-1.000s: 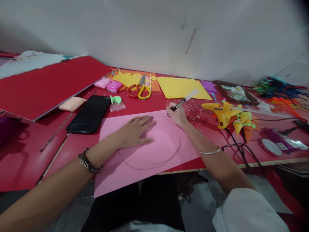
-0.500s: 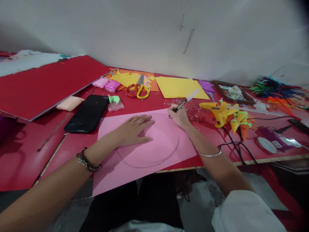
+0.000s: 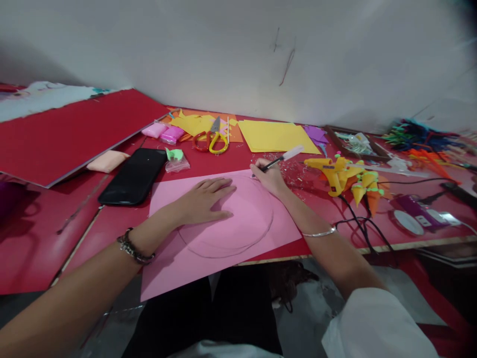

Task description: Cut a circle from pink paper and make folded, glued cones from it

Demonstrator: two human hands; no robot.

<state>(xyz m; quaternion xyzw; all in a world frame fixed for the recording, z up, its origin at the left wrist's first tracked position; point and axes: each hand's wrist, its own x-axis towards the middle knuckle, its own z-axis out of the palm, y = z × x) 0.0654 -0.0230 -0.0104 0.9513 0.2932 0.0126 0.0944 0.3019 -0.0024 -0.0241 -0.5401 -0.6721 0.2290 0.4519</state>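
A sheet of pink paper (image 3: 223, 238) lies on the red table, its near edge hanging over the front. Large curved pen lines, roughly a circle, are drawn on it. My left hand (image 3: 203, 201) rests flat on the sheet's left part, fingers spread. Close to the far edge, my right hand (image 3: 270, 176) grips a pen (image 3: 274, 163) with a black grip and a clear barrel. Its tip is at the paper near the top of the curve. Yellow paper sheets (image 3: 278, 136) lie just beyond my right hand.
A black phone (image 3: 133, 176) and a red board (image 3: 78, 132) lie at left. Scissors (image 3: 212, 139) rest on paper scraps at the back. To the right are a yellow glue gun (image 3: 335, 174), cables, a purple power strip (image 3: 421, 211) and a brown tray (image 3: 356, 144).
My right hand and the pen have moved slightly left along the curve's top. My left hand stays flat in the same place on the paper.
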